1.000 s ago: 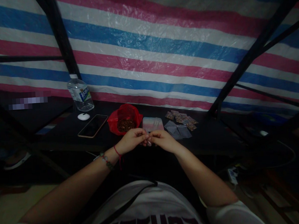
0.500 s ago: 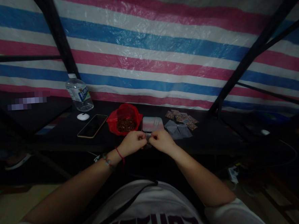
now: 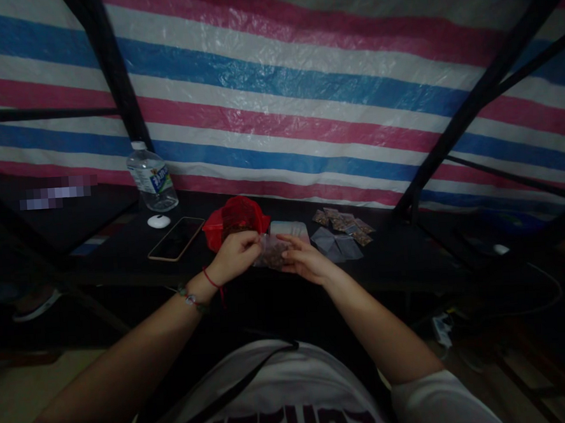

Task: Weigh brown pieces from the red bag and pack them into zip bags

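Observation:
Between my hands is a small clear plastic bag (image 3: 268,253) with brown bits inside, held above the table's front edge. My left hand (image 3: 237,252) pinches its left end. The fingers of my right hand (image 3: 306,258) are around its right side. Just behind them stands a red plastic bag (image 3: 228,218), its brown contents partly hidden by my left hand. A flat pale pink and white object (image 3: 289,229) lies beside it, partly covered by my right fingers. To the right are flat clear bags (image 3: 337,245) and several filled bags (image 3: 343,220).
On the left of the black table (image 3: 200,267) are a phone (image 3: 177,238), a white mouse-shaped object (image 3: 159,221) and a clear plastic bottle (image 3: 152,178). A striped plastic sheet (image 3: 276,110) hangs behind, with black metal posts (image 3: 116,75) at both sides.
My hands have moved apart, the left one leftward. The filled small bag, mostly hidden between them before, now shows. My right fingers have opened out along its side.

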